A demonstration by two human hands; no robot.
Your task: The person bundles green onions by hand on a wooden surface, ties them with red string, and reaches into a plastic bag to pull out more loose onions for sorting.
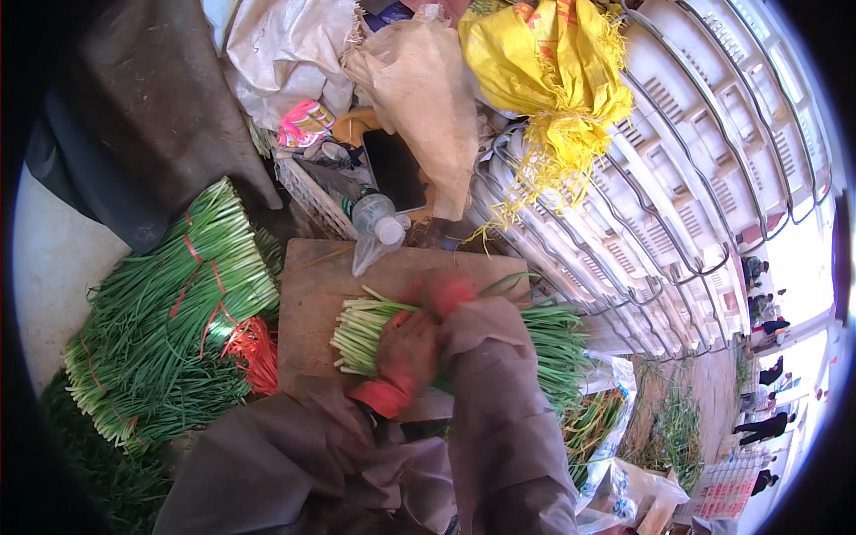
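we see both gloved hands – left hand, right hand – fingers clasped around the chive bunch, its long axis running left-right across the table.

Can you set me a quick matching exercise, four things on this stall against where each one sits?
Things:
1. stacked tied chive bundles
2. clear plastic bottle
3. yellow woven sack
4. chive bundle under the left hand and right hand

Places:
A. on top of the white plastic crates
B. lying across the wooden board
C. left of the board, bound with red bands
D. just beyond the board's far edge

Pairs: 1-C, 2-D, 3-A, 4-B
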